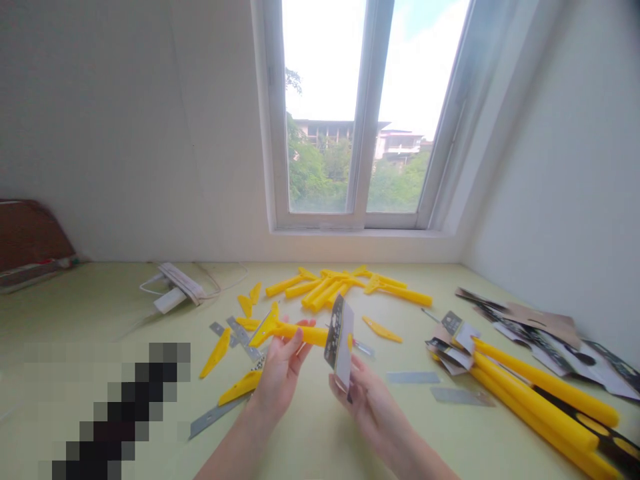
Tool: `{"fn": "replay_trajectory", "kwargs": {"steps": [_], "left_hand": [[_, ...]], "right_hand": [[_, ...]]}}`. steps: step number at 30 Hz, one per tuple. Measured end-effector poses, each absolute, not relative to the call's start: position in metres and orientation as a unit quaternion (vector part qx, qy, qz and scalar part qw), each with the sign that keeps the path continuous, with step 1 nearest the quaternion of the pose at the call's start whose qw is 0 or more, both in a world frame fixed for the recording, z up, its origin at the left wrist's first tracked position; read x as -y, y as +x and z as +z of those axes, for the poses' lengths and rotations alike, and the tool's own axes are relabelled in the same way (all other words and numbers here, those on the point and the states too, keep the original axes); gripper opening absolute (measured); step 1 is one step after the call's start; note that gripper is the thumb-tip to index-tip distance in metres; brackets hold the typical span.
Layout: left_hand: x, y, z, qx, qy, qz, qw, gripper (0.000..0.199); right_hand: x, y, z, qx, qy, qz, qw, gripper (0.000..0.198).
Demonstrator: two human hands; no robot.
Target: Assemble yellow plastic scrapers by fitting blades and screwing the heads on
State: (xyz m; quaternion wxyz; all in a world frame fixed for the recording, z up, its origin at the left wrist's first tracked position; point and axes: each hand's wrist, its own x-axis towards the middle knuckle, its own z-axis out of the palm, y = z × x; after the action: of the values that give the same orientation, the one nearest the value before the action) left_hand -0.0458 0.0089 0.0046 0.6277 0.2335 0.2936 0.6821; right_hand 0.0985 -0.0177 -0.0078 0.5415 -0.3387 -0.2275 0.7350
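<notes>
My left hand (277, 377) is closed around the yellow handle of a scraper (311, 335), whose wide head points left and up. In my right hand (367, 393) is a dark-and-white printed cardboard sleeve (340, 347). The sleeve stands at the handle's right end, and a bit of yellow shows on its far side. Around my left hand lie yellow blade covers (216, 353) and a grey metal blade (215, 416). Another yellow cover (383, 329) rests beyond my right hand, with two flat blades (414, 378) to its right.
Several yellow scrapers (325, 290) are heaped toward the window. Longer yellow-handled tools (540, 400) with card sleeves lie at the right, near a spread of cardboard sleeves (540, 320). A white power strip (181, 283) with cables sits at the back left. A pixelated patch covers the lower left.
</notes>
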Motion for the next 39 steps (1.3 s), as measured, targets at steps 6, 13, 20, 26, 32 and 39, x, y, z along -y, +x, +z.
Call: {"fn": "replay_trajectory", "kwargs": {"steps": [6, 13, 20, 26, 32, 39], "left_hand": [[-0.008, -0.042, -0.004, -0.306, 0.247, 0.676, 0.623, 0.057], [-0.004, -0.042, 0.004, -0.317, 0.261, 0.653, 0.636, 0.062], [0.004, -0.044, 0.021, -0.275, 0.350, 0.606, 0.659, 0.054], [0.014, -0.046, 0.023, -0.342, 0.500, 0.509, 0.612, 0.040], [0.014, -0.041, 0.021, -0.340, 0.556, 0.442, 0.616, 0.028], [0.008, -0.045, 0.026, -0.356, 0.496, 0.471, 0.637, 0.047]], "right_hand": [[0.018, 0.097, -0.010, 0.271, -0.359, 0.692, 0.565, 0.061], [0.026, 0.100, 0.003, 0.405, -0.371, 0.620, 0.561, 0.034], [0.024, 0.115, 0.023, 0.479, -0.334, 0.659, 0.474, 0.033], [0.027, 0.112, 0.017, 0.502, -0.304, 0.690, 0.424, 0.032], [0.026, 0.113, 0.013, 0.455, -0.321, 0.703, 0.443, 0.023], [0.020, 0.122, 0.016, 0.441, -0.305, 0.637, 0.554, 0.036]]}}
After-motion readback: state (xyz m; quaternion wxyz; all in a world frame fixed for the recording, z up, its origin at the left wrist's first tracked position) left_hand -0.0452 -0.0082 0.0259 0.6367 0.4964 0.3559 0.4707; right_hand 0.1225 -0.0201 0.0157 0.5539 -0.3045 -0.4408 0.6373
